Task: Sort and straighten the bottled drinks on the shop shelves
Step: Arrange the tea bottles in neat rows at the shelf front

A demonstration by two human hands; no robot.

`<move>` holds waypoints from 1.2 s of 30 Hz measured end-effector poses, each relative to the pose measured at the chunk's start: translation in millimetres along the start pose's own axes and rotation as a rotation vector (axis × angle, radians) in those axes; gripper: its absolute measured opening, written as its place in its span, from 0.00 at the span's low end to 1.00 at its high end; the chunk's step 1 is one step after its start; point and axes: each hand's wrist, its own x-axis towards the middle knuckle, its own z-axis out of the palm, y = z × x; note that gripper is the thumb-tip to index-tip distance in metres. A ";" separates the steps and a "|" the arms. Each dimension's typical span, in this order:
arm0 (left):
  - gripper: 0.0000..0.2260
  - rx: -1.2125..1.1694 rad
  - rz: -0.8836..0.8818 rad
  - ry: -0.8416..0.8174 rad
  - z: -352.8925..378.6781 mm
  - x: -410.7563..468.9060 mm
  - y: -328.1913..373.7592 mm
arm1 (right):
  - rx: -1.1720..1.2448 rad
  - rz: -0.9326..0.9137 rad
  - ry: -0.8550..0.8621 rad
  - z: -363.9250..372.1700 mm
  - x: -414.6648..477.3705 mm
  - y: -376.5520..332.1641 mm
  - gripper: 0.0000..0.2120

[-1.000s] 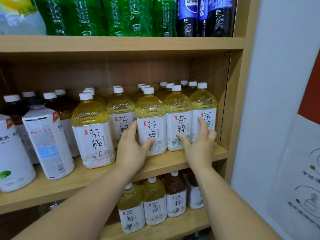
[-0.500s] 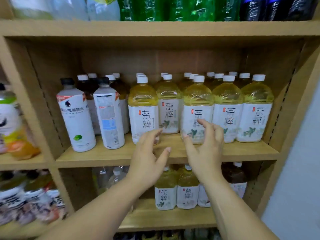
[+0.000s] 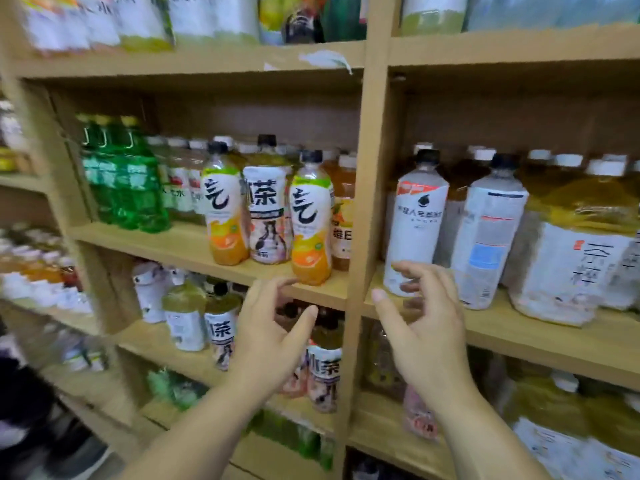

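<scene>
Light wood shelving, flat smooth boards, with a square upright post splitting two bays. Right bay, middle shelf: big squat tea bottle with yellow liquid, white label and white cap. Beside it stand two tall white-wrapped bottles with black caps. Left bay, same level: clear green bottles far left, two curvy orange juice bottles at the front edge, all upright. Left hand is below the nearer juice bottle and right hand is at a white bottle's base. Both have fingers spread and grip nothing. Contact can't be told, blurry.
</scene>
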 end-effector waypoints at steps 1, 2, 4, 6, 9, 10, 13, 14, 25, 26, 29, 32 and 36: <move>0.18 0.008 -0.010 0.002 -16.7 7.4 -15.4 | 0.005 -0.010 -0.007 20.6 1.5 -9.5 0.15; 0.19 0.014 -0.023 0.003 -31.9 13.9 -29.9 | 0.012 -0.014 -0.015 39.4 1.7 -17.8 0.15; 0.18 0.023 -0.046 -0.005 -62.6 22.5 -64.2 | 0.021 -0.006 -0.037 78.7 -1.9 -30.8 0.14; 0.18 0.033 -0.060 -0.009 -90.5 26.7 -102.4 | 0.010 0.016 -0.069 116.1 -10.4 -39.2 0.13; 0.18 0.056 -0.119 -0.019 -126.4 27.5 -160.5 | -0.022 0.100 -0.138 168.6 -25.5 -45.7 0.12; 0.17 0.077 -0.151 -0.033 -136.5 27.7 -179.3 | -0.035 0.130 -0.156 185.4 -30.6 -46.3 0.12; 0.20 0.136 -0.240 -0.092 -157.8 32.5 -227.1 | -0.063 0.209 -0.257 233.2 -43.6 -43.8 0.11; 0.21 0.142 -0.259 -0.104 -161.8 36.4 -239.1 | -0.069 0.231 -0.310 248.2 -46.8 -43.4 0.12; 0.27 0.226 -0.370 -0.256 -172.3 76.9 -330.0 | 0.012 0.338 -0.588 384.9 -36.7 -34.6 0.19; 0.28 0.242 -0.379 -0.277 -173.1 80.2 -336.8 | 0.019 0.338 -0.598 394.2 -32.4 -32.8 0.20; 0.30 0.287 -0.373 -0.343 -173.1 91.8 -354.1 | 0.019 0.382 -0.630 419.9 -17.6 -29.1 0.22; 0.32 0.312 -0.373 -0.392 -169.9 107.3 -367.6 | -0.025 0.366 -0.638 442.4 -4.0 -23.2 0.14; 0.31 0.305 -0.376 -0.482 -160.4 124.5 -389.9 | -0.181 0.393 -0.740 463.7 5.4 -18.4 0.15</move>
